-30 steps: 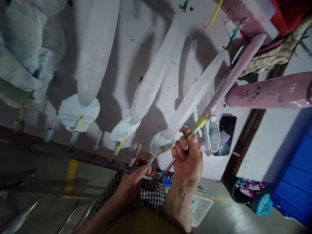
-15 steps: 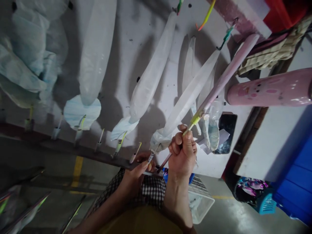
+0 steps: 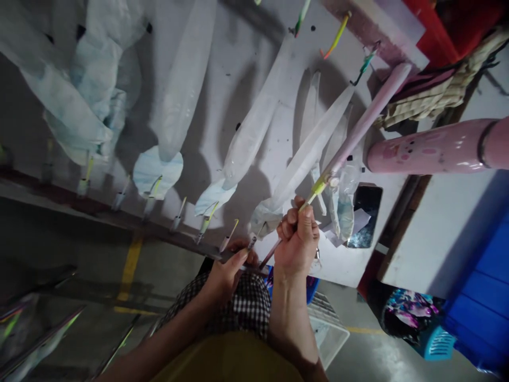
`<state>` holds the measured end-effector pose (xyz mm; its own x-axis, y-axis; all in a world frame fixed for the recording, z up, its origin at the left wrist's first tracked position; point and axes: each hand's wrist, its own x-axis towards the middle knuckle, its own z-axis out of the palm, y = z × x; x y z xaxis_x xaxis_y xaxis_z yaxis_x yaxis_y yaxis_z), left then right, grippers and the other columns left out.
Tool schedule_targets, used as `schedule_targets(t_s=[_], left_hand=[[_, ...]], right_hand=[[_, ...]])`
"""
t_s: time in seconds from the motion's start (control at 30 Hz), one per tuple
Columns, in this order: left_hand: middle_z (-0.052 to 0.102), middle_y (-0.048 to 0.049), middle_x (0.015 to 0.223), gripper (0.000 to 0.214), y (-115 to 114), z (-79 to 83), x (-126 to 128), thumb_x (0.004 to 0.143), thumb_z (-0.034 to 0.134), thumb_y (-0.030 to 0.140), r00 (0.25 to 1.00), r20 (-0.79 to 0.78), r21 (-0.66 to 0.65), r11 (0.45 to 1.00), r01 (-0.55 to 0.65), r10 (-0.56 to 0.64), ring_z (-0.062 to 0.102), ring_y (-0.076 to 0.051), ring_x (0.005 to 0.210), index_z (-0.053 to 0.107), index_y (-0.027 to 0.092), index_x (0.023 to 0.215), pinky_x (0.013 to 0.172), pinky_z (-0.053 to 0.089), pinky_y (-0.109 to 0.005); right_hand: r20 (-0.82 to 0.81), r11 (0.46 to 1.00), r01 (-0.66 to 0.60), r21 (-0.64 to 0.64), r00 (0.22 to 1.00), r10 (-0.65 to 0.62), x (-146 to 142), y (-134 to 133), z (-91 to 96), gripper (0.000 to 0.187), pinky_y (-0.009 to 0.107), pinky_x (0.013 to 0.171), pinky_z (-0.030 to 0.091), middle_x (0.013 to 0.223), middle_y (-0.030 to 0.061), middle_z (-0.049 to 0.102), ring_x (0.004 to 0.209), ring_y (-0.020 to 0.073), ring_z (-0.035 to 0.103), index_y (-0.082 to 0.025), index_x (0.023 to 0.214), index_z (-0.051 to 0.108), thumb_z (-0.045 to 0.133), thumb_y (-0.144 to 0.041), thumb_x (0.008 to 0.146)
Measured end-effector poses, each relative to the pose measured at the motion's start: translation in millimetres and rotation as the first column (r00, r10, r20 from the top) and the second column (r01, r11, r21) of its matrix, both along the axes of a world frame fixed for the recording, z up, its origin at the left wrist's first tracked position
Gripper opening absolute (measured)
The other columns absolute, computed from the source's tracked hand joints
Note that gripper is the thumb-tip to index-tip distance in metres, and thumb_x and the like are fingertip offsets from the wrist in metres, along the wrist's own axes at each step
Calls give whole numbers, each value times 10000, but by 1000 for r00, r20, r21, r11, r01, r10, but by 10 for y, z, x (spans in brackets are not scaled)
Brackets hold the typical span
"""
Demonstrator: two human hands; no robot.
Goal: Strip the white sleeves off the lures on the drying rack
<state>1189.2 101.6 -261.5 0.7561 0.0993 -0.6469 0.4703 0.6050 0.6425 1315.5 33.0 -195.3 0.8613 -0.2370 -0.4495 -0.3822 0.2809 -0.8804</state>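
Note:
My left hand (image 3: 227,273) is closed at the table's front edge, thumb and fingers pinching the base of a small upright hook (image 3: 253,243) with a pale, dark-marked sleeve. Beside it, my right hand (image 3: 296,241) makes a fist round a thin yellow-green stick (image 3: 319,187), whose upper end lies against a pink rod (image 3: 363,124). The rod slants down behind that fist. A long translucent white sleeve of thin film (image 3: 314,143) stretches from a green-wrapped hook (image 3: 365,68) to a crumpled, pale-blue lower end (image 3: 264,217) just left of my right fist. Its tip is partly hidden.
More film sleeves (image 3: 256,119) hang across the white table to the left, above a row of small hooks (image 3: 207,220) along the front rail. At right are a phone (image 3: 366,215), a pink bottle (image 3: 427,148) and a blue bin (image 3: 483,265). A white crate (image 3: 332,331) stands below.
The view has shifted, so the sleeves on the left appear farther right. Both hands keep their grips, with little visible movement.

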Motion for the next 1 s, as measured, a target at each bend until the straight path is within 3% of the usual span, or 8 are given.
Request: schedule_targets(t_s=[0.37, 0.47, 0.53, 0.67, 0.73, 0.87, 0.93, 1.0], left_hand=[[723, -61, 877, 293, -29, 159, 111, 697, 745, 298, 962, -182, -260, 934, -247, 204, 679, -244, 824, 631, 166, 931, 694, 550, -359], [722, -73, 984, 349, 3, 193, 163, 679, 746, 234, 955, -229, -312, 915, -256, 189, 671, -243, 933, 643, 168, 1005, 732, 555, -350], [713, -76, 1043, 378, 58, 224, 177, 688, 747, 244, 964, -243, -319, 930, -181, 104, 657, -233, 987, 647, 178, 1046, 761, 550, -341], [727, -110, 962, 448, 195, 304, 154, 672, 765, 485, 934, -317, -194, 975, 105, -163, 678, -245, 897, 670, 159, 965, 703, 532, -315], [726, -132, 878, 555, 228, 332, 153, 652, 708, 640, 895, -358, -171, 961, 216, -265, 683, -239, 824, 677, 129, 867, 665, 518, -293], [672, -85, 683, 643, 203, 354, 214, 611, 640, 758, 890, -395, -169, 971, 171, -226, 628, -159, 617, 630, 119, 681, 594, 493, -244], [661, -71, 670, 651, 198, 380, 231, 576, 657, 767, 893, -373, -156, 966, 208, -253, 614, -149, 593, 627, 126, 688, 561, 478, -231], [669, -87, 697, 675, 225, 437, 205, 554, 647, 789, 860, -357, -107, 931, 349, -364, 623, -172, 604, 636, 132, 707, 526, 460, -238]], right_hand=[[56, 999, -45, 31, 998, 43, -43, -32, -208, 441, 209, 405, 167, 577, -98, 372, 431, 51, 217, -179, 1049, 601, 554, -557, 826], [98, 993, -101, -64, 989, 107, 3, -98, -201, 455, 209, 412, 227, 562, -96, 389, 429, 64, 258, -174, 1079, 595, 476, -561, 872], [135, 948, -221, -227, 957, 256, 11, -260, -146, 435, 220, 472, 341, 596, -64, 485, 482, 86, 385, -176, 1080, 606, 441, -535, 901], [123, 659, -282, -698, 859, 498, -163, -888, -5, 364, 325, 796, 478, 994, 89, 674, 901, 197, 605, -175, 1112, 622, 463, -429, 904], [9, 431, -261, -864, 848, 530, -320, -1189, -1, 360, 372, 860, 468, 1056, 139, 671, 973, 238, 611, -145, 1134, 620, 417, -351, 920], [-292, 13, -369, -929, 755, 587, -478, -1355, -135, 391, 377, 904, 456, 1158, 170, 639, 1075, 266, 581, -133, 1252, 556, 476, -198, 874], [-387, -89, -410, -908, 737, 554, -430, -1279, -156, 435, 352, 855, 471, 1146, 169, 639, 1048, 257, 596, -135, 1279, 533, 474, -136, 848], [-458, -79, -490, -868, 729, 509, -348, -1244, -87, 414, 328, 781, 480, 1053, 159, 670, 972, 250, 630, -130, 1221, 576, 469, -110, 821]])
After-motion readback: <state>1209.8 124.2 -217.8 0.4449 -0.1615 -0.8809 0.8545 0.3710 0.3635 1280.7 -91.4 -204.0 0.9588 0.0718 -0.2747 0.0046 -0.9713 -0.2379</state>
